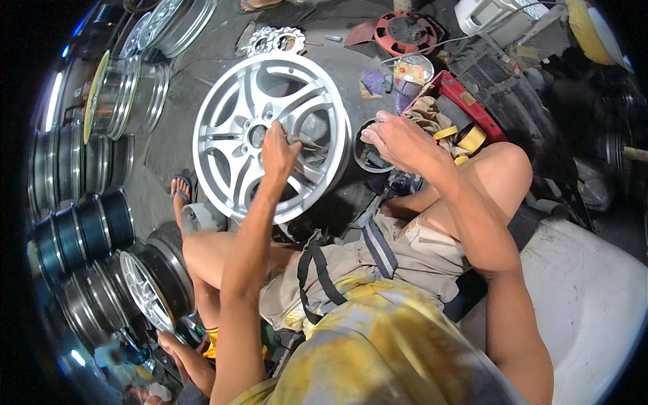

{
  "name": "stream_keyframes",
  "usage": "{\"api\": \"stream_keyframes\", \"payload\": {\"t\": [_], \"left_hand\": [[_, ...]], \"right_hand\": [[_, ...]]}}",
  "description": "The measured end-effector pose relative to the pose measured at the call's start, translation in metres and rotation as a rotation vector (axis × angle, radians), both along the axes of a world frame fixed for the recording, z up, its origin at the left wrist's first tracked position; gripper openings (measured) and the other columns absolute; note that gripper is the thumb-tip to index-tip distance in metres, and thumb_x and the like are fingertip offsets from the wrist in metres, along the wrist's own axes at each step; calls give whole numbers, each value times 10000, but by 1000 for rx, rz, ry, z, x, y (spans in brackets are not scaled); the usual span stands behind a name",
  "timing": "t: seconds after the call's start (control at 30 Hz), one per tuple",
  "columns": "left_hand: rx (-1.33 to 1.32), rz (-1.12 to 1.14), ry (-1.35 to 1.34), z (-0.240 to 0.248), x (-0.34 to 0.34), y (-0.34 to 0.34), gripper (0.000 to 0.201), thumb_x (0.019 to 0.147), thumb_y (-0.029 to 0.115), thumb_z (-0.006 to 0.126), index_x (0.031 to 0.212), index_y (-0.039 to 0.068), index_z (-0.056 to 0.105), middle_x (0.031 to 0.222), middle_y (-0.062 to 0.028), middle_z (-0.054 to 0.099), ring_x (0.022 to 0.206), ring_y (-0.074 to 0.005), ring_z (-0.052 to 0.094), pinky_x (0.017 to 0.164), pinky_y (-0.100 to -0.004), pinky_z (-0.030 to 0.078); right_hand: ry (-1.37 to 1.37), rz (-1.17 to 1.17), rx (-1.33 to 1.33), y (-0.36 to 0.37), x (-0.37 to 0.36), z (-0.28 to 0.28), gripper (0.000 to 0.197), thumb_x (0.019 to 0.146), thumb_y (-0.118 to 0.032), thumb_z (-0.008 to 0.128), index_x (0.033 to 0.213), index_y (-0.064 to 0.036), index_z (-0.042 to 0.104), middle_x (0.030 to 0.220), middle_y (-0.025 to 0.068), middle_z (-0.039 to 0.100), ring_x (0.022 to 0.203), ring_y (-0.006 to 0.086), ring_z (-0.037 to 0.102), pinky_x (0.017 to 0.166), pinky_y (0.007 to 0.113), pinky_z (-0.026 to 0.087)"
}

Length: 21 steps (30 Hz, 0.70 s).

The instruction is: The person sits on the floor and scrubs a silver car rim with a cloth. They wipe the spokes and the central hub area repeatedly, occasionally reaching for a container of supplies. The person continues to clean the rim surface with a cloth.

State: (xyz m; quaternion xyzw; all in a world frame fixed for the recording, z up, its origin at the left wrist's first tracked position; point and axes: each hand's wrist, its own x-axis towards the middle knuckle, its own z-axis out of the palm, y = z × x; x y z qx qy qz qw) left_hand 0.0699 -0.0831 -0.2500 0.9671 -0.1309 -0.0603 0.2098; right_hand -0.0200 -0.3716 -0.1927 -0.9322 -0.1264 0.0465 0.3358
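Observation:
A silver multi-spoke alloy wheel rim (233, 101) lies tilted in front of my knees. My left hand (277, 154) is over its hub and spokes, fingers closed, with a small brownish scrap sticking out beside them; its material cannot be made out. To the right of the rim, my right hand (408, 140) hovers at a round tub (365, 162) with dark pieces in it. The fingers of that hand are pinched together, and whatever they hold is too small or hidden to name.
Yellow tape rolls (471, 138) and a crumpled cloth (429, 115) lie beside a red tray (472, 104). A red round machine part (405, 32) stands at the back. Stacked rims (84, 226) line the left side, where another person's hand (169, 341) touches a rim.

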Motion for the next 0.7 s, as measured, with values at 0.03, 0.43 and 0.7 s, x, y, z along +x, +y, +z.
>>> {"api": "stream_keyframes", "payload": {"t": [0.03,0.43,0.7], "left_hand": [[-11,-132,-62,-1,17,2,325,789,75,722,1000,25,481,921,-208,582,890,-436,606,740,-520,484],[287,-69,33,-7,-9,9,542,746,290,843,1068,-6,524,841,-227,677,760,-452,673,651,-542,529],[385,-36,409,22,-67,-14,374,830,341,683,1007,13,712,928,-225,730,905,-399,712,826,-477,561]], "right_hand": [[9,-8,-7,-1,2,0,307,1023,-207,514,909,31,670,918,249,583,870,443,600,802,497,478],[22,-51,-11,1,6,16,315,1013,-226,530,904,33,674,925,245,590,867,440,607,795,504,478],[54,28,-51,8,-2,14,306,1012,-221,519,928,25,681,945,256,590,914,440,596,832,493,472]]}}
